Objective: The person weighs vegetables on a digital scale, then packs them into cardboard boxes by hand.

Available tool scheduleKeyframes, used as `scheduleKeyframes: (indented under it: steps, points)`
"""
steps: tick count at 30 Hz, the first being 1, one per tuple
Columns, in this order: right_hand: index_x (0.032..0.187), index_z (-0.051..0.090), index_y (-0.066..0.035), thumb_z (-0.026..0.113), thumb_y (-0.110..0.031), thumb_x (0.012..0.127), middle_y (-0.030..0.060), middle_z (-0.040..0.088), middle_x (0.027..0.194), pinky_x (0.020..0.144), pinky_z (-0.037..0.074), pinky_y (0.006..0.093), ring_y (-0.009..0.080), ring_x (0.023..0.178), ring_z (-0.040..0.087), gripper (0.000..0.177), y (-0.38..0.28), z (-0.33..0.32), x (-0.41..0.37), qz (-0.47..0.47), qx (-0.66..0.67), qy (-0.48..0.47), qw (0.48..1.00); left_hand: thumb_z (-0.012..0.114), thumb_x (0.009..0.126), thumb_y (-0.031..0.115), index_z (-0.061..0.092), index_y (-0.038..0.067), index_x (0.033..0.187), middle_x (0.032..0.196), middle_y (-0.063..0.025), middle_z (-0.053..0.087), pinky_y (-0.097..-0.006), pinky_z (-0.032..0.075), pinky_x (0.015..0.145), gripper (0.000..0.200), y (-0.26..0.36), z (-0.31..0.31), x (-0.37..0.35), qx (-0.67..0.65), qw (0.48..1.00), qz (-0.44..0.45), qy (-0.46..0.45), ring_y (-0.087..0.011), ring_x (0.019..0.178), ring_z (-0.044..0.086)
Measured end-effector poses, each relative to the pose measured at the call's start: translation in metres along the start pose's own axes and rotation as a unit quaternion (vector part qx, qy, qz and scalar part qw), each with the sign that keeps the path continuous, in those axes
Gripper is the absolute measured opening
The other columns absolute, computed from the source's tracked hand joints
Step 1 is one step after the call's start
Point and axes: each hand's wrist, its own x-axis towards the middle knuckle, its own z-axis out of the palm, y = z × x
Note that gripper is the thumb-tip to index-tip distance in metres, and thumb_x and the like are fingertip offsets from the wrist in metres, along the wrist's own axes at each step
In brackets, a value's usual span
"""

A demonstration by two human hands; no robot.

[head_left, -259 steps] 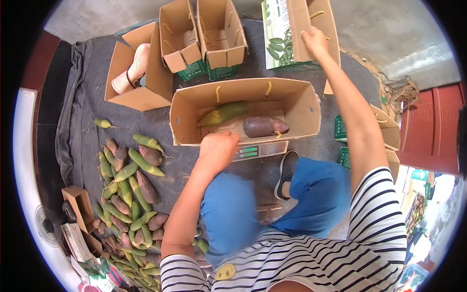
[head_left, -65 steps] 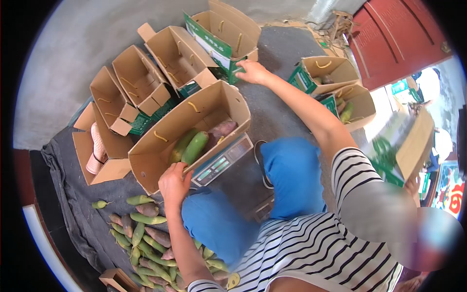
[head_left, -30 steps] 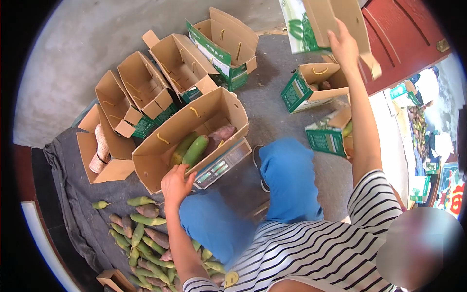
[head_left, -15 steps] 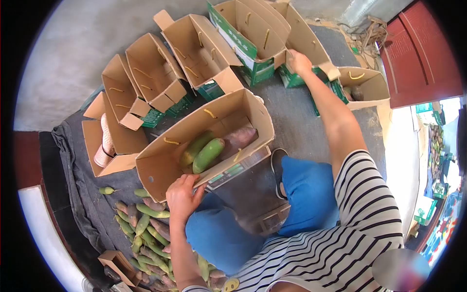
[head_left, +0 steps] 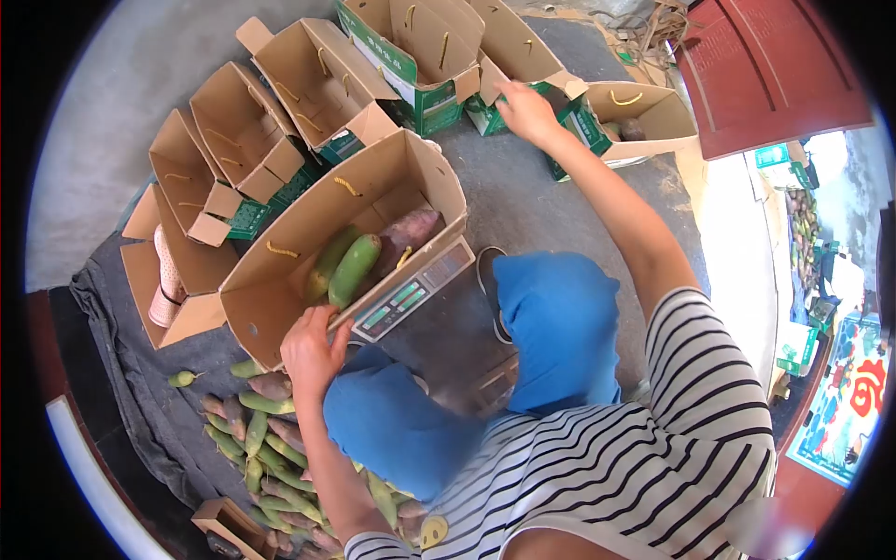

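A large open cardboard box point(head_left: 280, 322) with yellow rope handles rests on a scale point(head_left: 411, 291) whose green display is lit. Inside lie two green radishes point(head_left: 355, 271) and a purplish root point(head_left: 411, 229). My left hand point(head_left: 314, 347) grips the near rim of this box at its left end, fingers over the edge. Farther forward and right, my right hand point(head_left: 528, 112) is closed at the flap of an open box point(head_left: 523, 47) in the back row.
More open boxes point(head_left: 322, 89) stand in an arc along the wall. A heap of radishes point(head_left: 271, 448) lies at lower left. A box with roots point(head_left: 653, 117) sits at right. One box at left holds a pink rolled item point(head_left: 166, 280). A red door panel point(head_left: 775, 79) is upper right.
The whole view has shifted, so the boxes appear farther left. More of the scale's display shows. My left hand stays on the box rim, and my right hand remains by the back box flap.
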Motion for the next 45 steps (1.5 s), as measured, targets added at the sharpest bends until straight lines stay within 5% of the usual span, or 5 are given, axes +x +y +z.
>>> scheduleKeyframes:
  steps: [7, 16, 36, 43, 45]
  points:
    - [0.109, 0.06, -0.005, 0.051, -0.005, 0.078, 0.0149, 0.063, 0.104, 0.088, 0.046, 0.0415, 0.0332, 0.097, 0.059, 0.032, 0.122, -0.07, -0.11, 0.013, -0.189, 0.148, 0.971, 0.069, 0.079, 0.025, 0.063, 0.007, 0.093, 0.083, -0.0104, 0.062, -0.0399, 0.048, 0.066, 0.024, -0.005, 0.004, -0.008, -0.001, 1.0, 0.005, 0.0, -0.031, 0.076, 0.062]
    - [0.103, 0.063, -0.012, 0.063, -0.019, 0.079, 0.0096, 0.066, 0.103, 0.083, 0.049, 0.0415, 0.0271, 0.103, 0.06, 0.025, 0.208, -0.099, -0.102, 0.104, -0.382, -0.271, 0.878, 0.069, 0.08, 0.025, 0.062, 0.009, 0.093, 0.084, -0.0098, 0.063, -0.0392, 0.048, 0.065, 0.022, -0.002, 0.005, -0.003, 0.003, 1.0, -0.002, -0.003, -0.0305, 0.077, 0.062]
    - [0.11, 0.063, -0.013, 0.048, -0.016, 0.089, 0.015, 0.066, 0.091, 0.068, 0.052, 0.0416, 0.0305, 0.082, 0.064, 0.026, 0.225, -0.166, -0.449, 0.069, -0.322, -0.414, 0.849, 0.064, 0.085, 0.023, 0.062, 0.009, 0.099, 0.093, -0.0107, 0.063, -0.0382, 0.048, 0.07, 0.02, -0.008, 0.008, -0.007, -0.013, 0.999, -0.007, -0.031, -0.0329, 0.085, 0.062]
    - [0.104, 0.066, -0.009, 0.044, -0.017, 0.09, 0.0178, 0.065, 0.1, 0.083, 0.047, 0.0437, 0.0336, 0.095, 0.06, 0.027, 0.202, -0.172, -0.587, 0.186, -0.157, -0.295, 0.924, 0.065, 0.086, 0.011, 0.061, 0.001, 0.108, 0.109, -0.0124, 0.062, -0.0318, 0.044, 0.09, 0.025, -0.006, -0.043, -0.042, -0.13, 0.947, -0.055, 0.288, -0.0243, 0.102, 0.059]
    - [0.101, 0.069, -0.011, 0.051, -0.018, 0.086, 0.0171, 0.065, 0.1, 0.084, 0.047, 0.0415, 0.0321, 0.095, 0.061, 0.024, 0.201, -0.183, -0.587, 0.192, -0.15, -0.459, 0.854, 0.059, 0.092, 0.012, 0.06, 0.0, 0.111, 0.105, -0.0063, 0.063, -0.0257, 0.045, 0.085, 0.023, -0.034, -0.034, -0.077, -0.169, 0.888, -0.122, 0.41, -0.0125, 0.096, 0.058]
